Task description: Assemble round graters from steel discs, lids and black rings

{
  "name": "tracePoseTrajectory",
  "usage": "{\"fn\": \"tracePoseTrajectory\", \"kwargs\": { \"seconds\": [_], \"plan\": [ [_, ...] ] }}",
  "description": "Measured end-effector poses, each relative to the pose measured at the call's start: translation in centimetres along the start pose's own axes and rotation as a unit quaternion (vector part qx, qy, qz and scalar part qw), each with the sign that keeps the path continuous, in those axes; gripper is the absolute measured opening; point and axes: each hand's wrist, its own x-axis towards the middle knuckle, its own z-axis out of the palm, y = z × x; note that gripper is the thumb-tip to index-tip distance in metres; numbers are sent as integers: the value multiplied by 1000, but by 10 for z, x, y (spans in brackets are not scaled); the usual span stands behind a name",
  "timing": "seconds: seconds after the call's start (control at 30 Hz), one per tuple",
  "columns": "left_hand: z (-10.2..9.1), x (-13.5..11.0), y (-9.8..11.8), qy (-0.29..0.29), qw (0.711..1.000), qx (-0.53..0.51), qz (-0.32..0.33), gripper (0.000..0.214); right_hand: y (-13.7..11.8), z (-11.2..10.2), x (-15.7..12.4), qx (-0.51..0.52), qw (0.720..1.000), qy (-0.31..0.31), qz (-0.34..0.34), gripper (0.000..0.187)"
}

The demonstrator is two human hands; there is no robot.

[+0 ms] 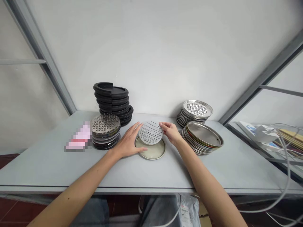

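A round perforated metal disc [151, 132] is tilted over a shallow metal tray [153, 153] lying flat on the grey table [47, 164]. My left hand [129, 142] rests on the tray's left rim, fingers stretched toward the disc's edge. My right hand [170, 132] pinches the disc's right edge with curled fingers.
A stack of black round lids [113, 102] stands at the back. In front of it sits a pile topped by a perforated disc [105, 124]. Right of my hands are a stack of plain metal trays [203, 137] and a stack of perforated trays [196, 110]. Cables [284, 176] hang at the right.
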Motion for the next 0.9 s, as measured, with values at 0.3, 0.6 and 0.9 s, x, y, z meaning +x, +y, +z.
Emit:
{"fn": "tracePoseTrajectory", "kwargs": {
  "seconds": [0.3,0.6,0.9],
  "plan": [
    [5,1,4,28,998,47,2,111,7,26,-11,89,994,-57,20,31],
    [-1,0,19,37,997,55,24,111,3,21,-11,73,995,-74,-3,32],
    [-87,-26,50,87,981,170,-29,98,12,1,3,-71,994,22,-74,33]
  ]
}}
